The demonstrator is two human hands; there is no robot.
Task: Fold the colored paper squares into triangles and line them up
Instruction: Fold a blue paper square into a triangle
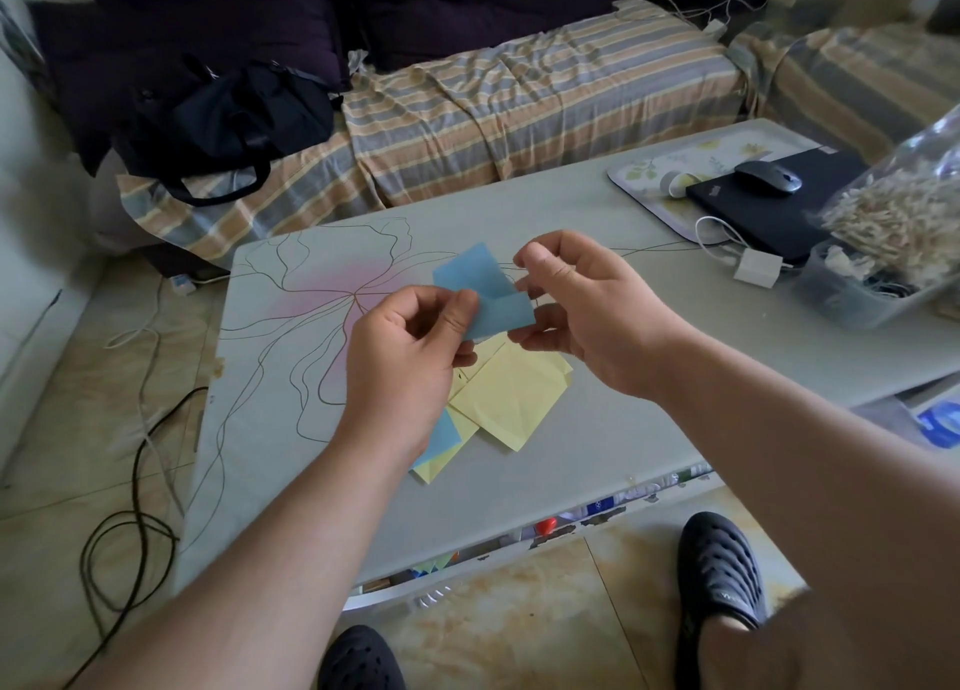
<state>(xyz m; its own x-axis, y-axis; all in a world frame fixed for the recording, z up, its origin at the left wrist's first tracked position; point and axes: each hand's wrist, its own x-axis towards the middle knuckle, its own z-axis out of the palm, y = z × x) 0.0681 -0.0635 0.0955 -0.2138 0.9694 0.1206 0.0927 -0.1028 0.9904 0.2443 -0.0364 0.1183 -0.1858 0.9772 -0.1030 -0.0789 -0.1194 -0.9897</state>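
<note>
Blue paper: we hold a light blue paper square point(485, 294), partly bent over itself, in the air above the grey table point(597, 429).
Left hand point(410, 349): our thumb and forefinger pinch its lower left edge.
Right hand point(576, 304): our curled fingers pinch its right edge.
Paper pile: pale yellow paper squares point(511, 393) lie overlapped on the table under our hands, a blue sheet point(444, 437) among them.
Far right: a black laptop point(769, 211) bears a grey mouse point(768, 177).

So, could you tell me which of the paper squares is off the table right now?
The blue paper, pinched between the left hand and right hand; the yellow papers lie on the table.
</note>
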